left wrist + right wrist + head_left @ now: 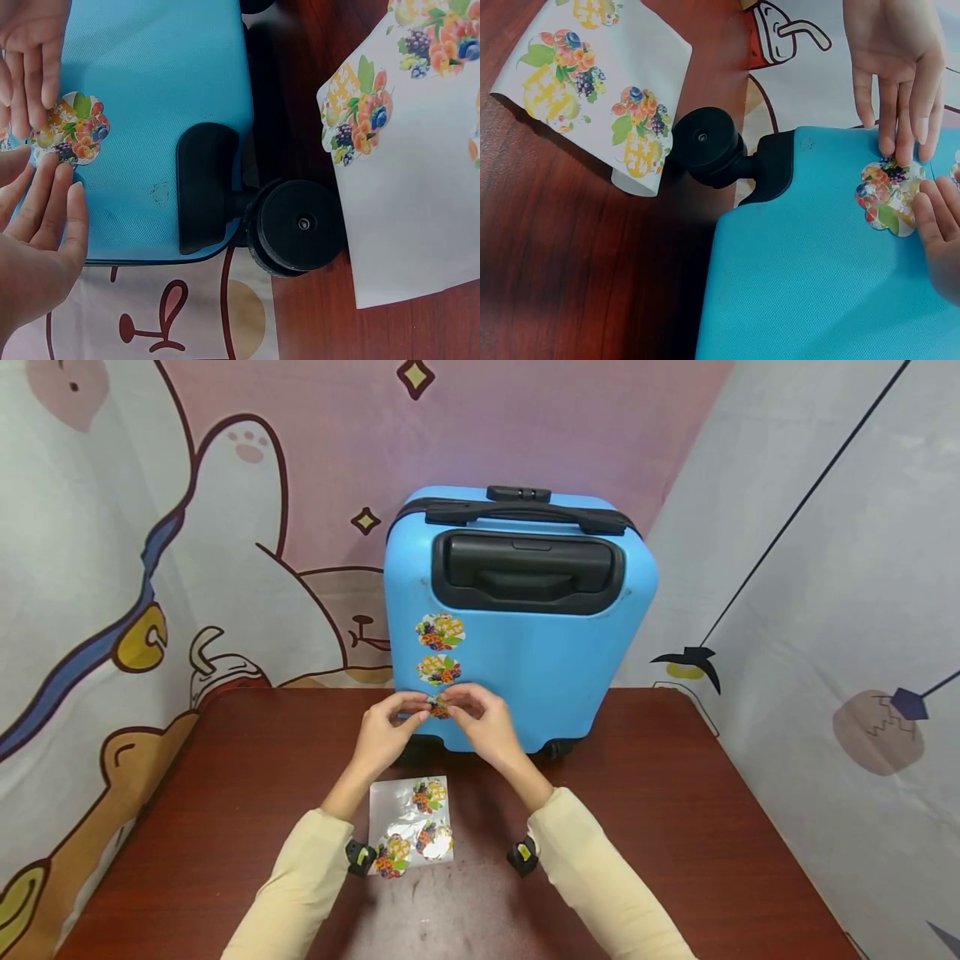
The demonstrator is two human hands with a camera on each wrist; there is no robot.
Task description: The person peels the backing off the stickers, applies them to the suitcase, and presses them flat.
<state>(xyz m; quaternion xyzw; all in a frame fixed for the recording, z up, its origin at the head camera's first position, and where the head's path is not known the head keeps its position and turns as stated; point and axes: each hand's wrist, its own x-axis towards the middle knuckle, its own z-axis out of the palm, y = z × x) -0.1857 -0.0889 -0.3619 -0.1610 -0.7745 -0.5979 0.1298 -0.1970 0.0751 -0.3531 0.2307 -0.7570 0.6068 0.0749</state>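
A light blue suitcase [525,668] stands upright on the table. Two fruit-patterned stickers, an upper sticker [441,632] and a lower sticker [438,669], are on its front at the left, one above the other. Below them is a third fruit sticker [88,131] with a scalloped edge, close against the suitcase face. My left hand [382,731] pinches its left edge between thumb and fingers. From the other side, my right hand [487,722] holds its right edge the same way. Fingertips partly cover this sticker in the head view.
A white sticker sheet [386,810] with several fruit stickers lies on the brown table [637,827] in front of the suitcase, between my forearms. A black wheel [300,225] juts from the suitcase's lower corner. Cartoon-printed cloth [285,510] hangs behind and at both sides.
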